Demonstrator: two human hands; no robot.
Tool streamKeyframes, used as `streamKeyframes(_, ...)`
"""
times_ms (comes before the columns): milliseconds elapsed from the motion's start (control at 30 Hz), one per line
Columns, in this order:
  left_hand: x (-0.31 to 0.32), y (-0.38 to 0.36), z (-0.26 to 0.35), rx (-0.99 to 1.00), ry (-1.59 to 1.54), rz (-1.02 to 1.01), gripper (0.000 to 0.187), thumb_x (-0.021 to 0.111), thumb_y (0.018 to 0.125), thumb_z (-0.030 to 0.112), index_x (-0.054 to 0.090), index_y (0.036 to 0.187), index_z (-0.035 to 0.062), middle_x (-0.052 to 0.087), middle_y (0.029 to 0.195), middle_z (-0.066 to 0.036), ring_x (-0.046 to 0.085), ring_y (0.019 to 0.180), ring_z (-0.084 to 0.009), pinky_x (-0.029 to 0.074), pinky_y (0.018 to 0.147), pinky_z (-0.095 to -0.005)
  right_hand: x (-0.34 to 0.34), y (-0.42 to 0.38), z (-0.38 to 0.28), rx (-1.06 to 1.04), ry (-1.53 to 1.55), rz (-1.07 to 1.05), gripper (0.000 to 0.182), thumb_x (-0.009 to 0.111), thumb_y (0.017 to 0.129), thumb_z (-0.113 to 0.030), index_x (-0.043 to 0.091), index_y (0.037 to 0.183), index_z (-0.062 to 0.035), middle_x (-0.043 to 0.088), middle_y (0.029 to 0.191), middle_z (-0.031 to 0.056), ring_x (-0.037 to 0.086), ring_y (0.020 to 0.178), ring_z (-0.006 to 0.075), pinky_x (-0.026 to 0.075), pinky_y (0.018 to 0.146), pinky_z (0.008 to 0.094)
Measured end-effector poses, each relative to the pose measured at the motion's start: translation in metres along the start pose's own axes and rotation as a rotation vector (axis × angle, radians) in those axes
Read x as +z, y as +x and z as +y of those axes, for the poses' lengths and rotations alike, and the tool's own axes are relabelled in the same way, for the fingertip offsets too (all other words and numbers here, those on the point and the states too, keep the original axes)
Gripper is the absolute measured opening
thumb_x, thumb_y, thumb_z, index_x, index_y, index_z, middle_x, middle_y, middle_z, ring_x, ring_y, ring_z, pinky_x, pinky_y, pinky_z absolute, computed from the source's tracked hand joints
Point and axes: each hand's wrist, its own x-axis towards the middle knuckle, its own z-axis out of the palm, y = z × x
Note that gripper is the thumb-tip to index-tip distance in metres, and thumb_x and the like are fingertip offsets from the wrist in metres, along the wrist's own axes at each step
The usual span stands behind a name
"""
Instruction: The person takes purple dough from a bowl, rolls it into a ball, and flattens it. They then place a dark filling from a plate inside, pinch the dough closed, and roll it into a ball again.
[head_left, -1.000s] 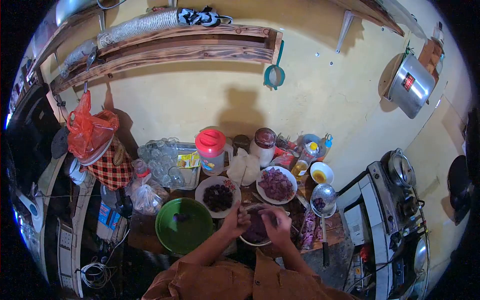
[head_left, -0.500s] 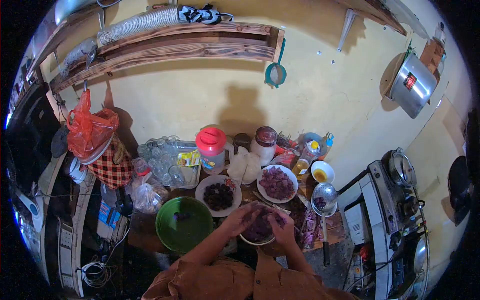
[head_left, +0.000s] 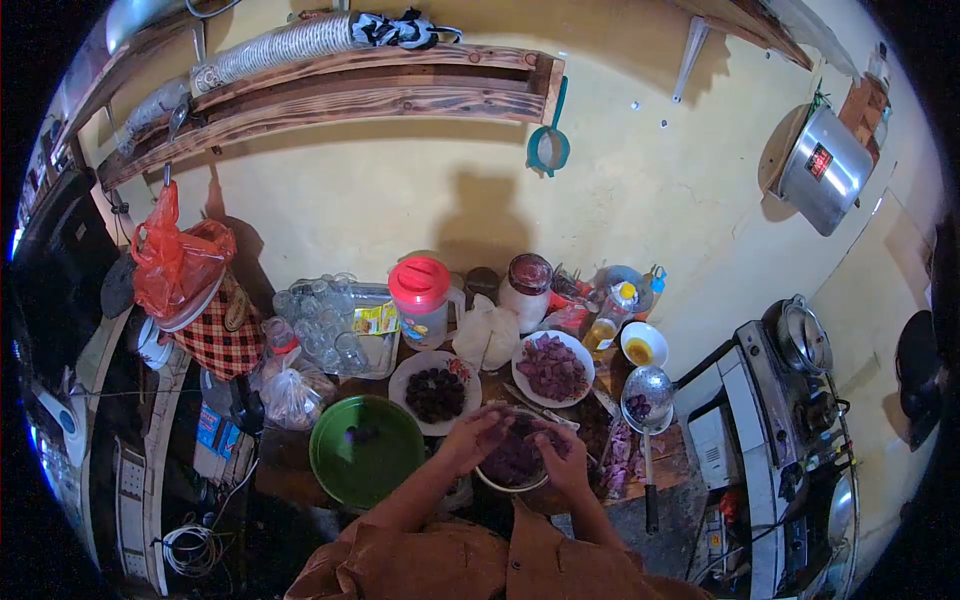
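A bowl of purple mash (head_left: 512,464) stands at the table's front edge, between my two hands. My left hand (head_left: 474,438) is over the bowl's left rim, its fingers curled towards the mash. On the right side, my right hand (head_left: 562,454) bends its fingers over the bowl. Whatever the fingertips hold is too small and dark to make out. Behind the hands are a plate of dark purple balls (head_left: 436,394) and a plate of purple cubes (head_left: 553,369). A green plate (head_left: 367,470) with a few purple pieces lies to the left.
A ladle (head_left: 649,392) with purple pieces rests right of the bowl, near purple peelings (head_left: 620,458). Behind stand a red-lidded jug (head_left: 421,300), a jar (head_left: 526,292), an oil bottle (head_left: 610,318) and glasses (head_left: 322,318). A stove (head_left: 790,400) is at the right.
The hands stay over the bowl with only slight finger movement. The whole view has shifted very slightly.
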Motion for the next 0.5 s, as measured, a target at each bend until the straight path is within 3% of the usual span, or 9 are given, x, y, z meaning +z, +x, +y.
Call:
streamKeyframes(67,-0.002,-0.002,0.002,0.001,-0.004,-0.130,0.019,0.048,0.091,0.006,0.053,0.109,0.0016,0.059,0.097,-0.005,0.059,0.081,-0.0146,0.054,0.078,-0.0263,0.002,-0.003,-0.014,0.030,0.043,0.012,0.025,0.059,0.089,-0.015,0.062,0.109,0.0003,0.066,0.095,0.0084,0.061,0.084,0.0128,0.048,0.078,0.0264)
streamKeyframes(133,-0.001,-0.001,0.002,-0.073,-0.249,-0.047,0.022,0.051,0.090,0.004,0.052,0.112,0.0032,0.056,0.089,-0.001,0.055,0.072,-0.0094,0.051,0.065,-0.0188,0.001,-0.003,-0.012,0.057,0.085,0.024,0.026,0.059,0.089,-0.015,0.062,0.109,0.0007,0.066,0.095,0.0087,0.061,0.084,0.0126,0.048,0.077,0.0265)
streamKeyframes(167,-0.001,0.000,0.002,-0.074,-0.249,-0.049,0.022,0.051,0.090,0.004,0.052,0.112,0.0032,0.056,0.089,-0.001,0.055,0.072,-0.0094,0.051,0.065,-0.0188,-0.001,-0.001,0.002,0.001,0.004,0.029,0.026,0.059,0.089,-0.016,0.061,0.109,0.0009,0.066,0.095,0.0092,0.061,0.083,0.0126,0.048,0.077,0.0265)
streamKeyframes(233,-0.002,0.003,0.002,-0.128,-0.241,-0.106,0.013,0.048,0.094,0.015,0.056,0.094,0.0050,0.047,0.071,0.001,0.044,0.057,-0.0080,0.040,0.047,-0.0203,-0.003,-0.002,0.006,-0.054,-0.077,0.035,0.026,0.059,0.089,-0.016,0.061,0.109,0.0011,0.066,0.094,0.0097,0.061,0.083,0.0126,0.048,0.076,0.0265)
streamKeyframes(267,-0.003,0.002,0.003,-0.128,-0.242,-0.106,0.013,0.048,0.094,0.015,0.056,0.094,0.0050,0.047,0.071,0.001,0.044,0.057,-0.0080,0.040,0.047,-0.0203,-0.002,-0.003,0.000,-0.010,-0.023,0.020,0.026,0.059,0.089,-0.016,0.062,0.109,0.0006,0.066,0.093,0.0096,0.061,0.083,0.0127,0.048,0.076,0.0268)
streamKeyframes(333,-0.005,-0.003,0.003,-0.138,-0.252,-0.154,0.034,0.043,0.096,0.032,0.051,0.073,0.0079,0.032,0.058,0.002,0.030,0.049,-0.0089,0.023,0.040,-0.0234,-0.002,-0.004,-0.003,0.035,0.031,0.003,0.025,0.058,0.090,-0.016,0.062,0.109,0.0001,0.067,0.092,0.0094,0.061,0.083,0.0127,0.048,0.076,0.0271)
streamKeyframes(367,-0.006,-0.004,0.003,-0.137,-0.252,-0.154,0.034,0.043,0.096,0.032,0.051,0.073,0.0079,0.032,0.058,0.002,0.030,0.049,-0.0089,0.023,0.040,-0.0234,-0.002,-0.003,-0.002,0.036,0.023,-0.003,0.025,0.058,0.090,-0.016,0.062,0.109,-0.0004,0.067,0.091,0.0091,0.061,0.082,0.0128,0.048,0.076,0.0273)
streamKeyframes(433,-0.008,-0.005,0.003,-0.140,-0.098,-0.127,0.051,0.038,0.094,0.050,0.040,0.063,0.0094,0.026,0.053,0.001,0.025,0.046,-0.0116,0.018,0.040,-0.0258,-0.002,-0.004,0.000,0.035,0.016,-0.008,0.025,0.057,0.090,-0.016,0.062,0.108,-0.0009,0.067,0.089,0.0088,0.061,0.082,0.0129,0.048,0.076,0.0274)
streamKeyframes(500,-0.006,-0.004,0.002,-0.114,-0.088,-0.082,0.051,0.040,0.093,0.051,0.042,0.064,0.0091,0.027,0.053,0.002,0.026,0.045,-0.0118,0.018,0.039,-0.0256,-0.003,-0.005,0.002,0.065,0.044,-0.039,0.025,0.055,0.090,-0.009,0.058,0.111,0.0045,0.066,0.093,0.0110,0.061,0.086,0.0151,0.048,0.080,0.0285)
